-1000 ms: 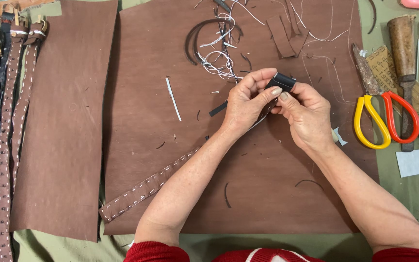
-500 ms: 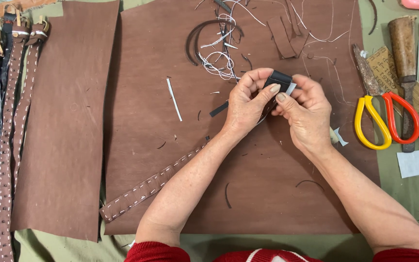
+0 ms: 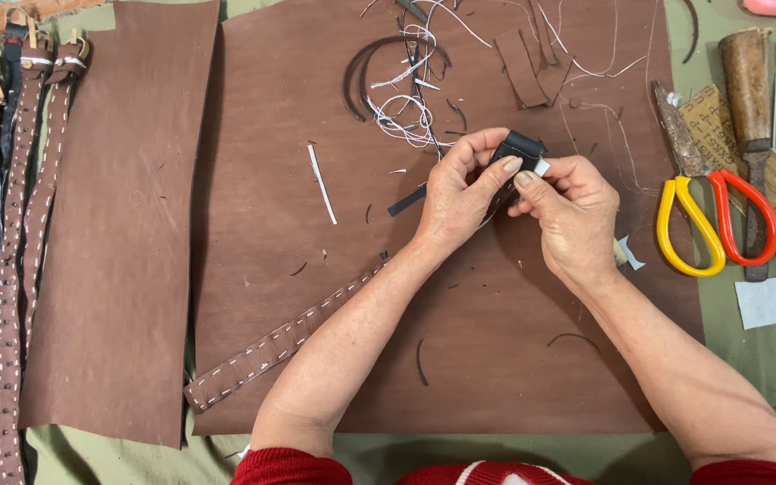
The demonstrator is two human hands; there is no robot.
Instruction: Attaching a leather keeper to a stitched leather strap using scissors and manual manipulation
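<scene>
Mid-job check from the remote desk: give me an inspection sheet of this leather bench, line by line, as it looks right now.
Surface: large brown leather sheet beside a narrower brown panel, on green cloth.
Job's things: small black leather piece pinched over the sheet; stitched brown strap runs under the left forearm.
Clutter: white thread tangle, leather offcuts, thin trimmings, a white sliver.
Grippers: left hand and right hand both grip the black piece with their fingertips.
Cables: nothing seen.
Surroundings: scissors with yellow and red handles, wooden-handled tool, row of finished stitched belts at far left.
</scene>
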